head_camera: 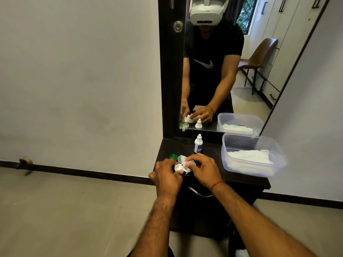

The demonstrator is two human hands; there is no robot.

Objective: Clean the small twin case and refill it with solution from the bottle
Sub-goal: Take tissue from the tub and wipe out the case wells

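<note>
The small white twin case [179, 168] sits just above the dark counter, pinched at its left end by my left hand [167, 173]. My right hand [203, 168] presses a small white tissue [192, 162] against the case's right side. Both wells look uncovered. A green cap [173, 156] and a clear cap [181, 158] lie on the counter just behind the case. The white solution bottle [198, 144] with a blue label stands upright behind my hands, its cap on.
A clear plastic tub [248, 141] with white tissues fills the right part of the dark counter [241, 179]. A mirror rises behind the counter. A drawer handle [199, 194] sits below the front edge. Floor lies to the left.
</note>
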